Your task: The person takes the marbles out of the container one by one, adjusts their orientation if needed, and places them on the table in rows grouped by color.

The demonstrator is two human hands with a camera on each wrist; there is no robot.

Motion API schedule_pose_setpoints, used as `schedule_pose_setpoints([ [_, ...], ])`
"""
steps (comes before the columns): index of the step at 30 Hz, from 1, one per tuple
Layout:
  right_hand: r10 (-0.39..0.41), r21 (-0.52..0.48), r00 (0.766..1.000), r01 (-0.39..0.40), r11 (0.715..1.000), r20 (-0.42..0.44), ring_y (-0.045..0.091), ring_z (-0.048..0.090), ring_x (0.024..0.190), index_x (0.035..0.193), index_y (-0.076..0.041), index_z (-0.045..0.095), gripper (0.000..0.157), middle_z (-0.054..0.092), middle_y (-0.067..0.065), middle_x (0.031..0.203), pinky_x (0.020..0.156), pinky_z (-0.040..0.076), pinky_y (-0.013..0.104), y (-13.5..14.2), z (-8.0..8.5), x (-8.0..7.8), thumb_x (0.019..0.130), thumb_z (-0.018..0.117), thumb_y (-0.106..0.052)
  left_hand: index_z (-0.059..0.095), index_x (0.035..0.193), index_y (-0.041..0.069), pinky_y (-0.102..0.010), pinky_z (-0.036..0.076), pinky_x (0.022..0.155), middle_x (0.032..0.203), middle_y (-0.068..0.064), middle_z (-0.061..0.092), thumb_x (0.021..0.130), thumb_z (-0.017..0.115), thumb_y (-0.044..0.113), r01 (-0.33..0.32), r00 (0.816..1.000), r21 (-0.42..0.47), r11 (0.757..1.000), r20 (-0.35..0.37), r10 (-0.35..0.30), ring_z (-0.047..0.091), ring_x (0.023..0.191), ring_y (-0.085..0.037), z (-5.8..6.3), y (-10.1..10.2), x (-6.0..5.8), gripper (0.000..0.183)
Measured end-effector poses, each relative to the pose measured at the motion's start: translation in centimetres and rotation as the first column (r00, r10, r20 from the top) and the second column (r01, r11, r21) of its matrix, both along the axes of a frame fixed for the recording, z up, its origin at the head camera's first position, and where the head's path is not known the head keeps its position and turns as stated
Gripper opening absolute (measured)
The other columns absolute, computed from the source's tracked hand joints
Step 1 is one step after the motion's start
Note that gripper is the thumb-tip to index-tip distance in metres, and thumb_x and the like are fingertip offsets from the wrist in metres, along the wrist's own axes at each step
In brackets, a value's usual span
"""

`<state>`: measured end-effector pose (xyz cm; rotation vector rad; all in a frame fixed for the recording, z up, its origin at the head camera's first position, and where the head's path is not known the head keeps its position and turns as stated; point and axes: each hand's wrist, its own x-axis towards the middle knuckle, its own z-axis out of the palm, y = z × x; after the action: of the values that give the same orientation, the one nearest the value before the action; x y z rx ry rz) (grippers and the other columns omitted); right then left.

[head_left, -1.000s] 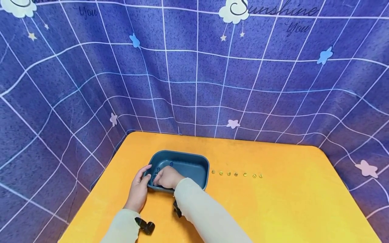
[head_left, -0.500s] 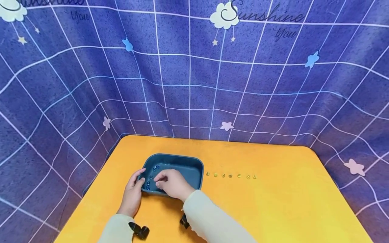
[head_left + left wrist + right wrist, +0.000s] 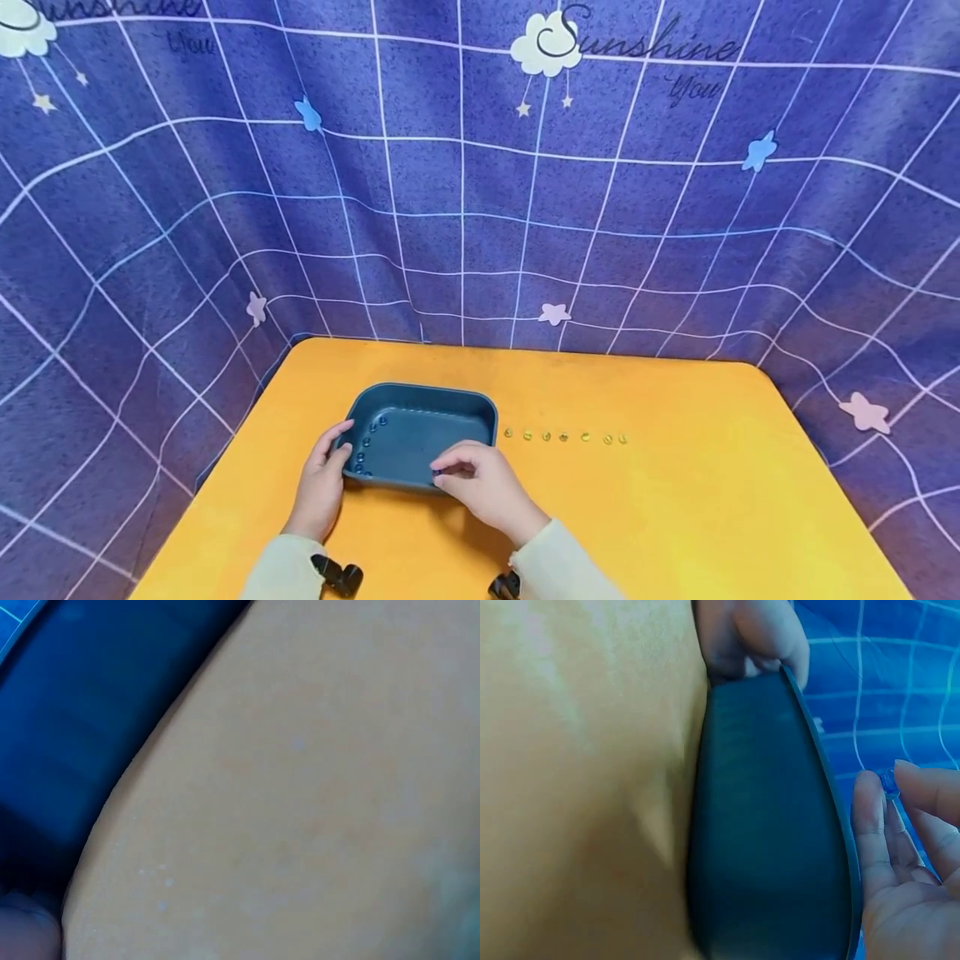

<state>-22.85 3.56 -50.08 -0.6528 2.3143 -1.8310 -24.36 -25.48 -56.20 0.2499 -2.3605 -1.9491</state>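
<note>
A dark teal rectangular tray sits left of centre on the yellow table. My left hand holds its left end, thumb at the rim. Over the tray's front right part, thumb and index finger of my right hand pinch a small, shiny blue bead, seen best in the right wrist view. Several similar blue beads lie in a loose curve along the tray's left inside. The left wrist view holds mostly tabletop and the tray's dark outer wall.
To the right of the tray, several small yellow beads lie in a row on the yellow table. A purple-blue grid curtain hangs behind the table and along its left side.
My right hand has moved from the tray's left inside to its front right, now with a blue bead between the fingertips. My left hand stays at the tray's left end.
</note>
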Motion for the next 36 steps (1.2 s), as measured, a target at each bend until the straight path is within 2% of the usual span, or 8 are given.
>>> schedule_pose_setpoints([
  [7,-0.063,-0.130,0.996,0.070,0.989,0.055,0.020,0.069,0.095,0.105,-0.003,0.079,0.013,0.069,0.009,0.104,0.085,0.057,0.025,1.8,-0.4,1.7,0.091,0.076,-0.003,0.043,0.157,0.025,-0.050,0.010,0.125,0.170,-0.001,0.018,0.112,0.045,0.032,-0.017,1.000,0.000,1.000,0.022,0.017,0.008,0.157,-0.022,0.0,-0.4,0.1,0.046],
  [11,-0.098,-0.182,0.992,0.110,0.977,0.076,0.018,0.069,0.090,0.107,0.004,0.076,0.017,0.069,0.015,0.103,0.083,0.057,0.024,2.8,-1.4,2.3,0.091,0.076,0.000,0.042,0.157,0.026,-0.050,0.009,0.125,0.171,0.000,0.016,0.112,0.043,0.034,-0.028,0.999,-0.003,1.000,0.043,0.028,0.006,0.157,-0.022,-0.1,-0.7,0.2,0.046],
  [16,-0.175,-0.178,0.982,0.185,0.966,0.072,0.018,0.070,0.091,0.109,0.006,0.074,0.019,0.070,0.015,0.105,0.083,0.058,0.025,4.4,-2.7,1.9,0.091,0.076,0.001,0.041,0.158,0.026,-0.052,0.009,0.125,0.171,-0.001,0.015,0.112,0.042,0.034,-0.029,0.998,-0.012,0.999,0.055,0.030,0.005,0.157,-0.023,-0.2,-0.6,0.4,0.047],
  [20,-0.270,-0.180,0.957,0.285,0.941,0.104,0.018,0.070,0.088,0.107,0.007,0.074,0.018,0.072,0.017,0.102,0.080,0.058,0.025,5.7,-3.4,1.2,0.090,0.075,0.003,0.040,0.158,0.025,-0.053,0.008,0.125,0.172,-0.002,0.014,0.112,0.041,0.035,-0.019,0.998,-0.012,1.000,0.053,0.020,0.004,0.157,-0.025,-0.2,-0.3,0.5,0.047],
  [25,-0.371,-0.118,0.914,0.391,0.913,0.162,0.016,0.067,0.081,0.107,0.007,0.074,0.020,0.074,0.014,0.095,0.070,0.056,0.023,6.6,-4.0,0.4,0.089,0.077,0.000,0.040,0.158,0.026,-0.053,0.009,0.125,0.171,-0.002,0.015,0.112,0.041,0.036,-0.017,0.998,-0.022,1.000,0.056,0.018,0.006,0.157,-0.025,0.0,-0.1,0.3,0.047],
  [28,-0.400,-0.050,0.900,0.414,0.909,0.172,0.016,0.065,0.077,0.107,0.003,0.075,0.019,0.073,0.009,0.092,0.063,0.053,0.024,6.7,-4.1,-0.2,0.089,0.078,-0.005,0.040,0.158,0.026,-0.052,0.008,0.125,0.171,-0.001,0.015,0.112,0.041,0.035,-0.013,0.998,-0.025,1.000,0.054,0.015,0.006,0.157,-0.024,0.0,-0.1,0.0,0.047],
  [31,-0.400,-0.010,0.901,0.407,0.914,0.167,0.017,0.065,0.076,0.106,0.002,0.076,0.017,0.072,0.006,0.091,0.062,0.053,0.025,6.7,-4.5,-0.9,0.091,0.077,-0.007,0.039,0.159,0.026,-0.052,0.008,0.125,0.172,-0.001,0.014,0.112,0.040,0.034,-0.007,0.999,-0.023,1.000,0.051,0.008,0.005,0.157,-0.024,0.1,-0.1,-0.2,0.047],
  [36,-0.383,0.026,0.912,0.383,0.923,0.149,0.016,0.067,0.079,0.103,0.000,0.077,0.013,0.073,0.004,0.091,0.070,0.056,0.025,7.1,-5.8,-1.8,0.093,0.076,-0.007,0.040,0.159,0.027,-0.053,0.009,0.125,0.171,-0.001,0.015,0.112,0.040,0.035,-0.002,0.999,-0.032,0.999,0.042,0.004,0.006,0.157,-0.024,0.3,0.3,-0.4,0.047],
])
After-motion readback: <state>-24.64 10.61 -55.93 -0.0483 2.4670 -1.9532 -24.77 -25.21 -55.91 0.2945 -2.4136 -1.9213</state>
